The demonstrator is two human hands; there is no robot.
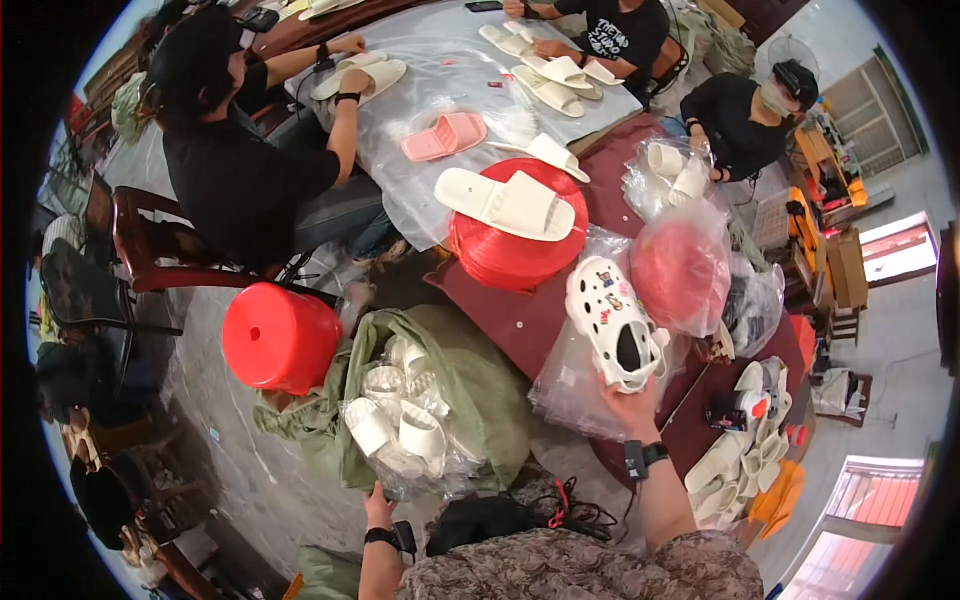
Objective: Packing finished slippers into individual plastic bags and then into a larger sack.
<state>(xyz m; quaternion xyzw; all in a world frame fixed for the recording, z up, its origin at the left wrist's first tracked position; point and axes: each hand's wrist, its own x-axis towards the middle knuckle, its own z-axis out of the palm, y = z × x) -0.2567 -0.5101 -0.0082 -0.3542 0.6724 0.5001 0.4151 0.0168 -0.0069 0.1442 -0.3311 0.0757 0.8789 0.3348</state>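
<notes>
My right hand [632, 408] grips a white clog [612, 325] with small coloured charms by its heel end, above a stack of clear plastic bags [575, 390] on the maroon table [500, 315]. At the near edge of a green sack [470, 360], my left hand [378, 508] has its fingers drawn together. What they pinch is too small to make out. Clear-bagged cream slippers [420, 432] fill the mouth of the sack, just beyond that hand.
A cream slide [505, 205] lies on a red twine roll [515, 262]. Left stands a red stool [280, 338]. Co-workers sit around a plastic-covered table [390, 205] bearing cream slides and a pink slide [445, 137]. More cream footwear [740, 460] is piled at right.
</notes>
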